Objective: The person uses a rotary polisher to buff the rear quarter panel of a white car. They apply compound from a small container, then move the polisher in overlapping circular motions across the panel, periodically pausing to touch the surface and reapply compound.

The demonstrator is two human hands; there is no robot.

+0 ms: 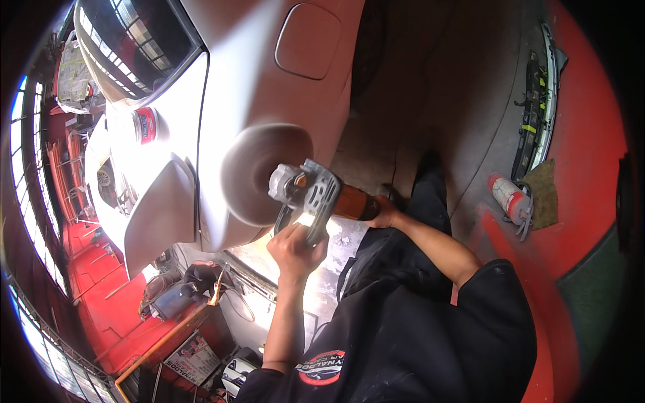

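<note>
Plainly, the rotary polisher (314,187) is at the rear quarter panel (245,87) of the white car (171,127), its round pad (247,158) facing the bodywork. Blur on the pad suggests rotation; I cannot tell whether its full face makes contact.

My left hand (295,248) is closed around the grey loop handle (322,216), fingers curled and pressed together. My right hand (384,212) wraps the rear of the orange barrel (351,203); its fingers are largely hidden, so I cannot tell how tightly they pinch.

Handling: I judge the tool heavy, with most mass toward the gearhead (285,183). My front grip should bear weight; my rear grip should resist twist. The housing is probably stiff, the pad soft, the panel finish smooth and easily marred. I recommend holding only the loop handle and barrel, fingers clear of the pad.
</note>
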